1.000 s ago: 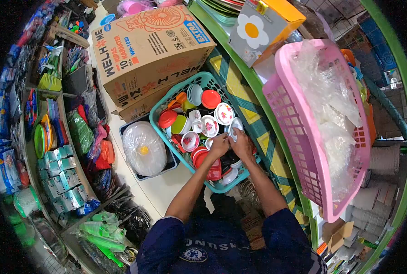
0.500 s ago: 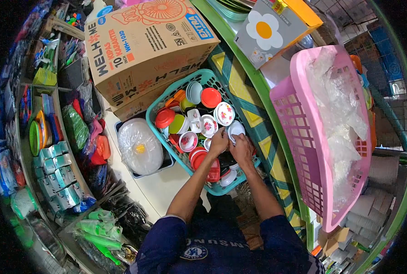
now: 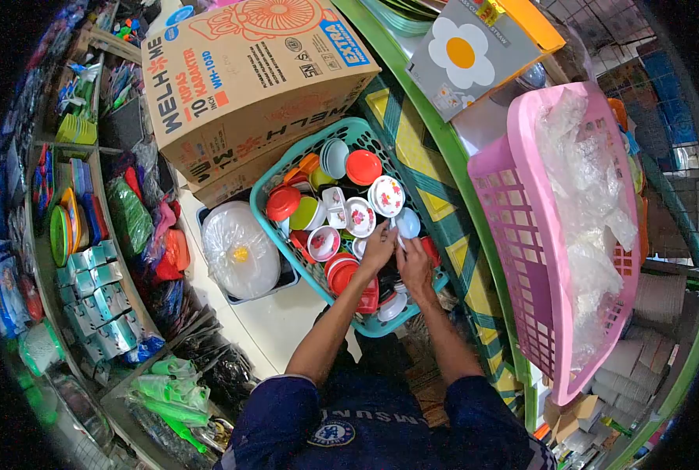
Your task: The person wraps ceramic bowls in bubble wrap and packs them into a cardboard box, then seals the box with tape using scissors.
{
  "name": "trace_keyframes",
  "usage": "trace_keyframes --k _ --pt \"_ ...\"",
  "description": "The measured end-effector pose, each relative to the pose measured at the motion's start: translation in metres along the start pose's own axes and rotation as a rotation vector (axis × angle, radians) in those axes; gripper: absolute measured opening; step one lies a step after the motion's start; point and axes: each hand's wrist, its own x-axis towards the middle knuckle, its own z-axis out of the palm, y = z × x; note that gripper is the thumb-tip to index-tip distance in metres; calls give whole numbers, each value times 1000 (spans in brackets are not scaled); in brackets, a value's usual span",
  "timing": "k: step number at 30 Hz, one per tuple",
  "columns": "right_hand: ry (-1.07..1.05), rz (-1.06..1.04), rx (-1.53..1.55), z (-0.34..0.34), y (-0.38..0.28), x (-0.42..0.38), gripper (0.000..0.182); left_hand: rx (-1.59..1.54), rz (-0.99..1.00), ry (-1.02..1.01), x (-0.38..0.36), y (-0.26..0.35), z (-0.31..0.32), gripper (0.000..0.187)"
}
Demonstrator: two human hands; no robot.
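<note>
Both hands are over the right part of a teal basket full of small bowls and dishes. My left hand has its fingers bent together beside a floral dish. Close to its right, my right hand is also closed. A small white item shows between the fingertips of the two hands; its shape is too small to tell. Just above my right hand lies a pale blue bowl. Other dishes include a floral stack and a red bowl.
A large cardboard box stands behind the basket. To the left sits a plastic-wrapped white item in a dark tray. A pink basket with clear plastic stands at right, and shelves of goods line the left.
The white dish at my right fingertips is no longer seen face-on; a narrow white item shows between the hands, and a pale blue bowl is visible behind. My right hand has shifted slightly down.
</note>
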Motion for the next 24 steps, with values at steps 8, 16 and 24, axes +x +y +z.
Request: trace_keyframes --k 8,16,24 --pt "37 -151 260 -7 -22 -24 20 130 30 68 -35 26 -7 51" --pt "192 409 615 23 -11 69 36 8 114 299 -63 32 -12 51" --pt "62 390 243 53 18 90 42 13 107 334 -82 12 -21 51"
